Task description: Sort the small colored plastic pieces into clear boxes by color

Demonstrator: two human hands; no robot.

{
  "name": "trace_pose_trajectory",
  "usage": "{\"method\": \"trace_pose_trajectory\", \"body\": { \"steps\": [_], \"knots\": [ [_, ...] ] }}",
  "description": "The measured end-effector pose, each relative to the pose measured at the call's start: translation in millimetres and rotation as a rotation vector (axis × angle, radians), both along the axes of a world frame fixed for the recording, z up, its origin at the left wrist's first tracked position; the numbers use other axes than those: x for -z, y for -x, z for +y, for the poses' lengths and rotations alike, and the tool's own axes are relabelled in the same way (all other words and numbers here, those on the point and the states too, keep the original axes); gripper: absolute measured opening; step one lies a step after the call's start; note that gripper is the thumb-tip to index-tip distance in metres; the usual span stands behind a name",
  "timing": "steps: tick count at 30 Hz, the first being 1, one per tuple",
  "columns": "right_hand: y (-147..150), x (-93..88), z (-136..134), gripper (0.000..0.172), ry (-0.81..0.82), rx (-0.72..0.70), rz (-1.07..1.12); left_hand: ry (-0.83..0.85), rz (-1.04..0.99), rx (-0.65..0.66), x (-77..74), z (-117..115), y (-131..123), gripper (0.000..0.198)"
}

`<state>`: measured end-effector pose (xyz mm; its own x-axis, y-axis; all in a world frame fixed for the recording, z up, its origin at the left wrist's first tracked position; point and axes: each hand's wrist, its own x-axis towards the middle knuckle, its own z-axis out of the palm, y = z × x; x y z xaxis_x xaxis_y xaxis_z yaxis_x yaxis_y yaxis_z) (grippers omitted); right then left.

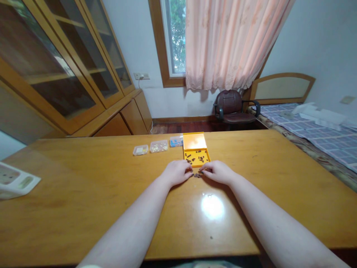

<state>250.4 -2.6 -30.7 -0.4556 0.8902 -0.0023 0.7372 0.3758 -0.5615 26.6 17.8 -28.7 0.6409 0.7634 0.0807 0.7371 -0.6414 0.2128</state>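
Observation:
My left hand point(176, 173) and my right hand point(218, 172) rest on the wooden table point(83, 193), fingers curled towards each other. Between their fingertips lies a small cluster of dark pieces point(197, 175), which both hands pinch at. Just beyond the hands stands an open orange box point(195, 149) with several more small dark pieces scattered in its near half. Its lid lies flat behind it.
Three small clear plastic boxes point(158, 146) sit in a row left of the orange box. A white container point(13, 182) is at the table's left edge. Behind the table are a brown office chair point(232, 108), a bed point(320, 134), a glass-fronted cabinet point(69, 67) and a curtained window.

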Motion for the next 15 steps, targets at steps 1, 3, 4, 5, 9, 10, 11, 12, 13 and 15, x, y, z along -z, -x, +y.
{"method": "trace_pose_trajectory", "body": {
  "steps": [1, 3, 4, 5, 9, 10, 11, 12, 13, 15],
  "knots": [
    [0.2, 0.4, 0.1, 0.024, -0.001, 0.001, -0.002, 0.011, 0.005, 0.008, 0.4, 0.1, -0.4, 0.019],
    [0.9, 0.8, 0.2, 0.023, -0.003, -0.003, -0.003, 0.022, 0.017, 0.020, 1.1, 0.5, -1.2, 0.018],
    [1.2, 0.9, 0.2, 0.023, -0.003, -0.006, -0.002, 0.023, 0.022, 0.023, 1.2, 0.8, -1.4, 0.018],
    [1.5, 0.7, 0.1, 0.023, -0.002, -0.009, 0.001, 0.024, 0.026, 0.023, 1.2, 1.0, -1.6, 0.018],
    [2.0, 0.2, -0.1, 0.023, -0.004, -0.009, 0.004, 0.037, 0.028, 0.015, 0.9, 1.5, -2.3, 0.018],
    [2.1, 0.3, -0.3, 0.023, -0.008, -0.011, 0.004, 0.043, 0.028, 0.012, 1.0, 1.6, -2.5, 0.018],
    [2.3, 0.5, -0.6, 0.023, -0.014, -0.013, 0.004, 0.048, 0.027, 0.010, 1.1, 1.6, -2.8, 0.018],
    [2.6, 0.7, -1.1, 0.023, -0.020, -0.017, 0.003, 0.053, 0.026, 0.010, 1.2, 1.6, -3.1, 0.018],
    [3.0, 0.9, -1.8, 0.022, -0.024, -0.025, 0.000, 0.059, 0.025, 0.012, 1.3, 1.6, -3.5, 0.018],
    [4.4, 0.7, -3.7, 0.021, -0.031, -0.046, -0.012, 0.067, 0.025, 0.017, 1.2, 1.4, -4.3, 0.017]
  ]
}}
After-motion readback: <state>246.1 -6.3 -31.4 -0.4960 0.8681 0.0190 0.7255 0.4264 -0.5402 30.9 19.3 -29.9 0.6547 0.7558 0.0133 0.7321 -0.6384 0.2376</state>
